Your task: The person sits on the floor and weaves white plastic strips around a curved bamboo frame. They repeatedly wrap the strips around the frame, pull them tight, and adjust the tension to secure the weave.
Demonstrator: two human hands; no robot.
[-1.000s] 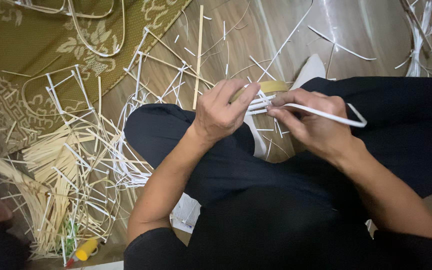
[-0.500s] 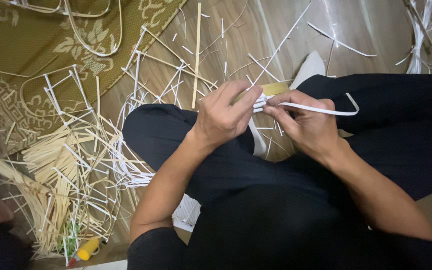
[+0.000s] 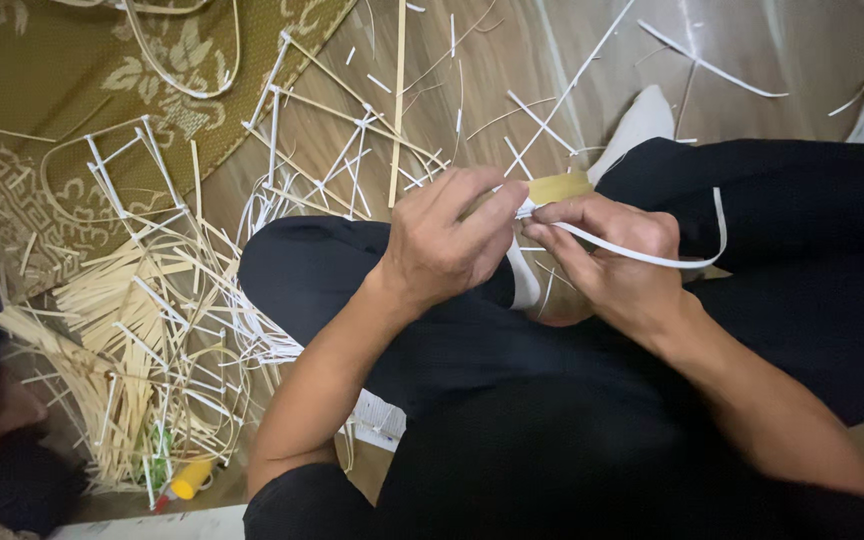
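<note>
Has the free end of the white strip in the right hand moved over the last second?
Yes. The white strip now curls upward at its end over the dark trouser leg; earlier it pointed flat, away from the right hand.

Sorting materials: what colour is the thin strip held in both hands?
White flat strip, clearest in the head view.

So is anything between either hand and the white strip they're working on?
Nothing visible. Both the left hand and the right hand are already on the white strip, pinching it above the lap where they meet; its free end loops out past the right hand, with nothing lying over it.
</note>
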